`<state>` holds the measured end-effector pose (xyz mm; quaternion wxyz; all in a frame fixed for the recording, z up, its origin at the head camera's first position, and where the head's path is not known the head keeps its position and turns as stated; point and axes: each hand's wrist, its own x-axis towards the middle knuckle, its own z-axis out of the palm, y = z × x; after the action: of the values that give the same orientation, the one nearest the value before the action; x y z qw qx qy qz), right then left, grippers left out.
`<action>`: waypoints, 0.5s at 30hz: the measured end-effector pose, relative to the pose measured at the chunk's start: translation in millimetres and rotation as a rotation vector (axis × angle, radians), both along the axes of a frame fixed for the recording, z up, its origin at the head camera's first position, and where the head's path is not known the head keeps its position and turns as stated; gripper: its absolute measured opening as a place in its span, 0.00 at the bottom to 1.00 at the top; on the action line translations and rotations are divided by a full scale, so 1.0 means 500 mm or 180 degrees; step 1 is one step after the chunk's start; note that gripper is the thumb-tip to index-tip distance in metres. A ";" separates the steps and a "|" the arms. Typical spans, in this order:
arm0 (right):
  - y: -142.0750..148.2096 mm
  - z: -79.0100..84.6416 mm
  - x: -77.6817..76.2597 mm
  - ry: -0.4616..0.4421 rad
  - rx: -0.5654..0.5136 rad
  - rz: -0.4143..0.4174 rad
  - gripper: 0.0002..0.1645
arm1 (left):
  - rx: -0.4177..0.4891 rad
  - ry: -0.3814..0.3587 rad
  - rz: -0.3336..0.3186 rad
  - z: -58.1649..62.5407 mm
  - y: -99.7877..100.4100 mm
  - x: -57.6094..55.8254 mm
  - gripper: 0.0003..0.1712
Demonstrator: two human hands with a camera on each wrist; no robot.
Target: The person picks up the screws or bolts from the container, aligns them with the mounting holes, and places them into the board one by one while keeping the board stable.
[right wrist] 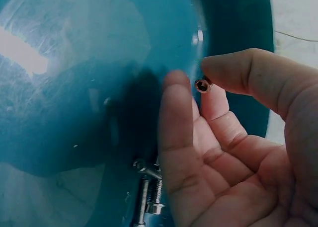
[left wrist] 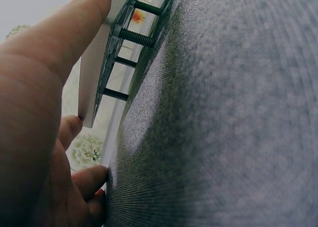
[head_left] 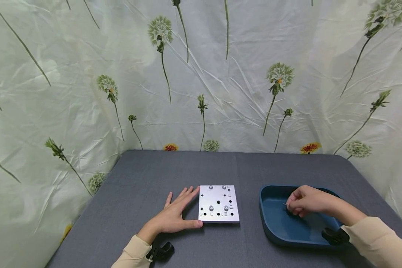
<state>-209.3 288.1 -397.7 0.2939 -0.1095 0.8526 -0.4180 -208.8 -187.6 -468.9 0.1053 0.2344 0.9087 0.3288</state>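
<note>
Metal plate (head_left: 217,195), silver and square, lying near the middle of the grey cloth-covered bench (head_left: 160,167), between the two hands; pierced with dark round holes and dotted with small rectangular outlines; fitted with four screw heads (head_left: 211,208), two along the far edge and two closer to the near edge; underneath, in the left wrist view, threaded shafts (left wrist: 136,37) jutting down toward the bench, with the plate raised off the cloth; cannot tell whether every tip touches down; at the plate's left side, left hand (head_left: 174,217) with fingers spread and clamped on nothing, thumb touching the near corner and index finger the far corner; to the right, apart from the plate, dark blue tray (head_left: 281,227) with rounded corners; over its inside, right hand (head_left: 308,201) with thumb and fingers together, pinching a loose screw (right wrist: 202,85), socket end showing beside the thumb tip; further screws (right wrist: 155,208) heaped on the tray's floor, partly hidden behind a finger, too covered to count; farther out, cream sleeves (head_left: 132,253) on both arms and a black band (head_left: 162,251) at each wrist; behind the bench, pale creased backdrop (head_left: 221,123) printed with dandelions and orange-red flowers.
</note>
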 end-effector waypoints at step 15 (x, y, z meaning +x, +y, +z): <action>0.010 0.016 0.001 -0.0092 -0.0814 -0.0117 0.18 | 0.0002 0.0015 -0.0011 0.000 0.000 -0.001 0.63</action>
<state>-208.6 293.2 -389.6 0.2820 -0.1244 0.7899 -0.5302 -209.4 -187.4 -468.8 0.1038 0.2369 0.9085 0.3284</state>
